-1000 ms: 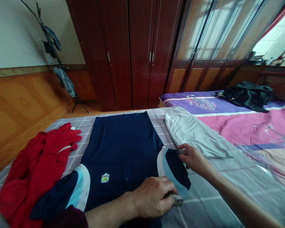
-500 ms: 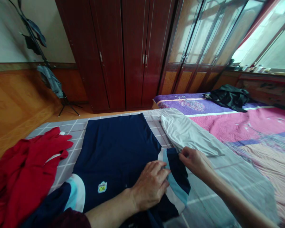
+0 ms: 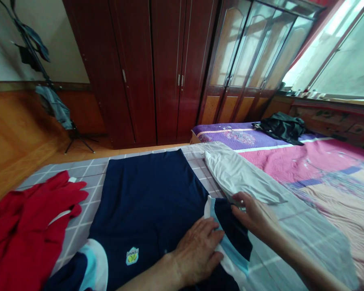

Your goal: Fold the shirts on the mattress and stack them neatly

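Note:
A navy T-shirt point(image 3: 145, 198) with a tennis badge lies spread on the bed, its hem away from me. White and light-blue bands edge its sleeves. My left hand point(image 3: 197, 250) rests on the shirt beside the right-hand sleeve point(image 3: 230, 230), fingers stretched over the bands and holding nothing. At that sleeve's outer edge is my right hand point(image 3: 253, 214), its thumb and forefinger apart, the thumb against the navy cloth. Beyond it lies a pale grey folded garment point(image 3: 236, 171). The shirt's collar end runs out of view below.
A red garment point(image 3: 30, 226) lies crumpled at left on the checked sheet point(image 3: 79, 238). On the right, a pink and purple bedcover point(image 3: 267, 157) carries a dark garment point(image 3: 282, 125). Behind stand dark red wardrobes point(image 3: 166, 81) and a coat stand point(image 3: 45, 76).
My right thumb and forefinger have parted from a pinch at the sleeve's edge. The sleeve lies spread slightly further right. My left hand stays on the bands, and the view has shifted slightly.

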A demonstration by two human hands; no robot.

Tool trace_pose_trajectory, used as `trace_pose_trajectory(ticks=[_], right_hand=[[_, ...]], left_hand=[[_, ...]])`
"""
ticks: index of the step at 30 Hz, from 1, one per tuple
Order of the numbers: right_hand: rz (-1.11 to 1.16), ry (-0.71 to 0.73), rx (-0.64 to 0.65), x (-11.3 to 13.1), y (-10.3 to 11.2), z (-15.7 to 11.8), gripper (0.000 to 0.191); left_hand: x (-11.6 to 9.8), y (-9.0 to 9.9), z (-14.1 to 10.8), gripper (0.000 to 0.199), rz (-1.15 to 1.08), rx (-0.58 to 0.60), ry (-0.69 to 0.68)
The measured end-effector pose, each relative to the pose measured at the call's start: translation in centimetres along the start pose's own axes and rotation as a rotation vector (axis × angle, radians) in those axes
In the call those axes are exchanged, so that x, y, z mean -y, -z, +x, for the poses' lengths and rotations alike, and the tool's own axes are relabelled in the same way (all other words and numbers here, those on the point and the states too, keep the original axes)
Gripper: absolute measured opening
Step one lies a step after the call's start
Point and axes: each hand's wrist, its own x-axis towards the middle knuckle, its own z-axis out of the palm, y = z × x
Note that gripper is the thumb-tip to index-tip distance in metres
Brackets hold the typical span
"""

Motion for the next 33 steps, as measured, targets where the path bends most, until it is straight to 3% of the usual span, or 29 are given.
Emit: trace_pose_trajectory(ticks=[2, 5, 7, 9, 14, 18, 25, 30, 33], right_hand=[[0.003, 0.189, -0.033, 2.4, -0.1, 1.2, 0.031], [0.042, 0.475, 0.086, 6.5, -2.2, 4.3, 0.043], [-0.021, 0.567, 0.194, 8.6, -4.3, 7.1, 0.047], [-0.095, 0.52, 0.232, 9.6, -6.2, 10.5, 0.043], [-0.194, 0.219, 0.127, 9.5, -8.5, 19.3, 0.032], [-0.226, 0.099, 0.05, 10.4, -10.3, 23.9, 0.033], [-0.257, 0.008, -0.079, 11.4, -13.5, 26.3, 0.027], [-0.254, 0.015, -0.145, 10.4, -14.1, 27.2, 0.029], [-0.247, 0.014, -0.161, 10.1, -14.3, 27.4, 0.033]], left_hand=[[0.0, -0.1, -0.1, 0.045, 0.003, -0.003, -0.016], [-0.1, 0.2, 0.0, 0.043, 0.0, -0.016, -0.021], [0.1, 0.9, 0.1, 0.038, 0.011, -0.018, -0.03], [0.5, 1.8, 0.3, 0.035, 0.04, -0.025, -0.008], [3.1, 3.7, 0.2, 0.043, 0.12, -0.047, 0.176], [4.5, 3.8, 0.1, 0.052, 0.115, -0.02, 0.225], [5.1, 3.7, 0.8, 0.054, 0.053, 0.013, 0.238], [5.8, 3.7, 0.9, 0.054, 0.109, -0.083, 0.368], [6.4, 5.0, 0.7, 0.055, 0.151, -0.156, 0.457]])
